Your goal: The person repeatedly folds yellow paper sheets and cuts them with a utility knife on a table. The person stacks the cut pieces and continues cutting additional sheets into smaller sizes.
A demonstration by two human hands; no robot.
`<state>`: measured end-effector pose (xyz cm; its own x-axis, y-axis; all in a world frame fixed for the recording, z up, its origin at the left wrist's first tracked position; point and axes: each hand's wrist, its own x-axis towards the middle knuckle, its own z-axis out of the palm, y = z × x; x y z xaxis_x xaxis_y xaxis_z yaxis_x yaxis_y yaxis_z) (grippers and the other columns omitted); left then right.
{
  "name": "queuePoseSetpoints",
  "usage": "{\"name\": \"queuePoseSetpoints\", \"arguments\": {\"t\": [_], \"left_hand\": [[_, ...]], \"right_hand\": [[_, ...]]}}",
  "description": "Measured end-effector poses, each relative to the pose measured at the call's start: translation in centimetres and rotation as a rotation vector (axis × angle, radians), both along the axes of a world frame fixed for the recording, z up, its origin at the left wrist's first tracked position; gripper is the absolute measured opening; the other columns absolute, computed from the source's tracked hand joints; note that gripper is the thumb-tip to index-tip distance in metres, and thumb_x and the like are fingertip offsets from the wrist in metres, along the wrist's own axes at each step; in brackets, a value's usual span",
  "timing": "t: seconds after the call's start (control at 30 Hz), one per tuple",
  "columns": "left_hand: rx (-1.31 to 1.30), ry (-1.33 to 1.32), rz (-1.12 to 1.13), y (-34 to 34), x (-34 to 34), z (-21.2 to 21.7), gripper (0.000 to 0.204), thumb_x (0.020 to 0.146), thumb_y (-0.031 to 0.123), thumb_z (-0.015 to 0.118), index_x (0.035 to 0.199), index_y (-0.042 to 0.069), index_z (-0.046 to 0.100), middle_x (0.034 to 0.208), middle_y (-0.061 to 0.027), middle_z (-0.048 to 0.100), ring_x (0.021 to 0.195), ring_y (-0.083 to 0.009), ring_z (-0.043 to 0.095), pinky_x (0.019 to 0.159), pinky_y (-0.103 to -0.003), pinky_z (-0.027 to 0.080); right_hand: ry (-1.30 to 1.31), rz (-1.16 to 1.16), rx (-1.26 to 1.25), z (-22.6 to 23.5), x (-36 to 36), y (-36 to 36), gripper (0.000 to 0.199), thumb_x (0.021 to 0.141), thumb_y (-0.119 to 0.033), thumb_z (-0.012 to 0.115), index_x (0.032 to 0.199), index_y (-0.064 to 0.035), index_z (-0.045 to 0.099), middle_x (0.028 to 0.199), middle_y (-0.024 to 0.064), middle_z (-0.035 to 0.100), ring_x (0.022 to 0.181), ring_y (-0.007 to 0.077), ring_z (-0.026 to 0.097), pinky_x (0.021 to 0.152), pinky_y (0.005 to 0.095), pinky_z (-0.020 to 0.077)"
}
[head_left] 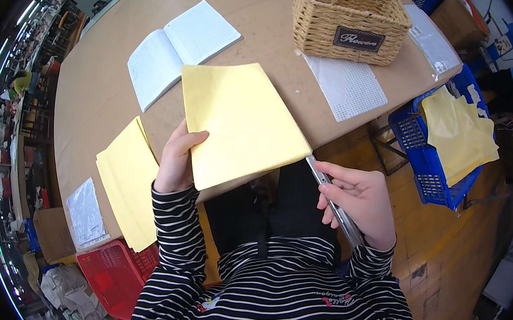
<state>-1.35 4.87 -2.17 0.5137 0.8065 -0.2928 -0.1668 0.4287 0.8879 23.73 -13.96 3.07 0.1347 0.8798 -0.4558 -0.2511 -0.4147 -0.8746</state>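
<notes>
My left hand [181, 156] grips a yellow folded sheet or thin stack of sheets [241, 124] by its left edge, thumb on top and fingers underneath. The sheets are held up over the near edge of the table. In my right hand [360, 201] is a slim silver metal tool [342, 216] that looks like a box cutter. Its tip is at the right corner of the yellow sheets; whether it touches them I cannot tell. More yellow sheets [128, 181] lie on the table beside my left forearm.
An open notebook [201, 28] lies on the brown-covered table [261, 15]. A wicker basket [318, 33] stands at the far right, near a printed sheet [347, 88]. Yellow pieces [460, 133] overhang a blue crate [408, 128] at right. A red crate [112, 279] is at lower left.
</notes>
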Motion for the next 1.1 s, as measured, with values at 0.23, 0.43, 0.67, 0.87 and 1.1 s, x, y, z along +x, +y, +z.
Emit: {"name": "queuePoseSetpoints", "arguments": {"t": [0.23,0.43,0.67,0.87,1.1], "left_hand": [[0.351,0.623,-0.22,4.0,-4.1,-4.3,0.059,0.093,0.006,0.06,0.147,0.001,0.039,0.118,-0.0107,0.062,0.094,-0.0238,0.062,0.082,-0.034,0.05],[0.86,1.316,0.085,4.6,-3.9,-7.1,0.072,0.079,0.007,0.074,0.142,-0.003,0.043,0.123,-0.0276,0.057,0.107,-0.0394,0.059,0.087,-0.043,0.051],[0.949,0.664,0.244,7.3,3.8,-5.4,0.051,0.093,0.021,0.066,0.138,0.002,0.052,0.131,-0.018,0.059,0.124,-0.0304,0.055,0.104,-0.04,0.044],[1.132,1.056,0.244,10.1,10.1,-13.0,0.043,0.092,0.023,0.067,0.13,0.005,0.059,0.124,-0.0138,0.063,0.117,-0.0316,0.058,0.107,-0.043,0.039],[1.234,0.891,0.272,8.5,8.9,-14.6,0.036,0.089,0.022,0.068,0.121,0.006,0.065,0.122,-0.011,0.062,0.114,-0.0299,0.057,0.102,-0.046,0.04]], "right_hand": [[0.096,0.147,0.036,-8.7,-2.4,2.7,0.04,0.095,-0.002,0.061,0.134,0.0014,0.058,0.08,0.0075,0.067,0.061,0.0084,0.062,0.054,0.0195,0.0508],[-0.106,0.237,0.12,-14.3,-5.2,3.8,0.04,0.096,-0.002,0.059,0.136,-0.0006,0.056,0.081,0.0064,0.066,0.062,0.0082,0.063,0.06,0.0221,0.0535],[-0.265,0.128,0.12,-14.6,-7.0,3.3,0.04,0.091,-0.003,0.066,0.131,-0.0013,0.061,0.074,0.0067,0.063,0.058,0.0094,0.063,0.055,0.0245,0.0532],[-0.549,0.064,0.228,-14.6,-7.1,2.2,0.035,0.09,-0.002,0.067,0.125,-0.0031,0.065,0.075,0.0058,0.059,0.057,0.009,0.06,0.052,0.0237,0.0514],[-0.834,0.15,0.327,-14.6,-6.7,1.2,0.033,0.089,-0.001,0.068,0.122,-0.003,0.067,0.076,0.0075,0.059,0.058,0.0133,0.056,0.054,0.0276,0.0456]]}}
